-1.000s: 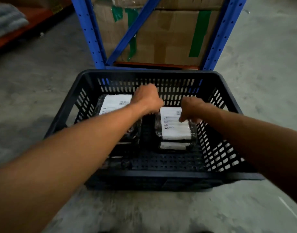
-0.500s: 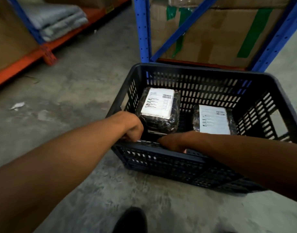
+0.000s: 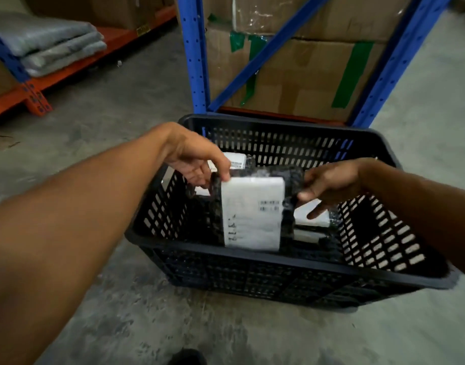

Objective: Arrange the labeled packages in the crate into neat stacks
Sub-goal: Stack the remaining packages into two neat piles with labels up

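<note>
Labeled package [image 3: 252, 210] | now being lifted above the crate [image 3: 278, 262], unlike a moment ago | left hand [image 3: 197, 164] and right hand [image 3: 328, 183] clamping its ends | likely heading onto a stack.

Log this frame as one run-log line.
phase: lifting | left hand + right hand: gripping labeled package | location: above crate | stacks: unfinished

This was a warehouse or stockroom. Blue steel racking uprights [image 3: 194, 54] with a diagonal brace stood on a bare concrete floor [image 3: 126, 101], holding taped cardboard cartons [image 3: 299, 72]. To the left an orange rack beam [image 3: 76, 64] carried folded grey bundles [image 3: 50, 46], and a black slotted plastic crate [image 3: 292, 262] sat on the floor.
</note>
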A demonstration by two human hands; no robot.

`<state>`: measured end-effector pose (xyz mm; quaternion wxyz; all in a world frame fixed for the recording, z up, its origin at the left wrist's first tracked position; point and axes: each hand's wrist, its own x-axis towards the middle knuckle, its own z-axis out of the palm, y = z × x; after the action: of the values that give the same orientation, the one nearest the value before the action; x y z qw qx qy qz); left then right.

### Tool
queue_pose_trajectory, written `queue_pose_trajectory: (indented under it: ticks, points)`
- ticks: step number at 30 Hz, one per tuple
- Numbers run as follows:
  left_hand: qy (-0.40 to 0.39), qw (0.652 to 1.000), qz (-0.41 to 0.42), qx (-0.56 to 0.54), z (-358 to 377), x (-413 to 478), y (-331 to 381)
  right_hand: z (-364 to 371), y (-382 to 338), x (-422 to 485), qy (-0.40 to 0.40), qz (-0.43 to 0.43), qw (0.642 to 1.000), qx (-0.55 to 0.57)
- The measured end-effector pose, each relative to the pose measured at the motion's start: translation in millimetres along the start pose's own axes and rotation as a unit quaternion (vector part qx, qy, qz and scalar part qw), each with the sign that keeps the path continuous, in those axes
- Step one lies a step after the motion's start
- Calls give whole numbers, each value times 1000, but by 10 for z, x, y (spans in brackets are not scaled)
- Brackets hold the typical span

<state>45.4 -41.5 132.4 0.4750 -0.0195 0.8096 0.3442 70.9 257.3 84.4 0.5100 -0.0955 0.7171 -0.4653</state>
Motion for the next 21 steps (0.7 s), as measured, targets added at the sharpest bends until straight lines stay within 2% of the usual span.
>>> queue_pose_trajectory:
  ticks: [2,4,7,9,13,15,19,21]
  points:
    - [42,995,48,-73,-15,42,101,-169,56,-196,30,-59,989,131]
    - [90,982,88,-138,78,186,199,-237,102,-275,80,-91,969,215]
    - [175,951,148,-207,308,452,401,-278,162,-291,187,-97,940,267]
    - [210,927,192,-244,446,630,496,-307,207,-290,228,-111,924,287]
    - [139,903,257,-315,641,834,544,-357,282,-259,259,-130,904,315]
    - [144,896,265,-327,672,979,504,-366,309,-238,256,-118,908,309]
    - [181,909,244,-286,851,1180,445,-332,376,-142,228,-69,943,234]
    - [175,919,214,-280,939,1254,419,-324,418,-91,233,-60,943,229]
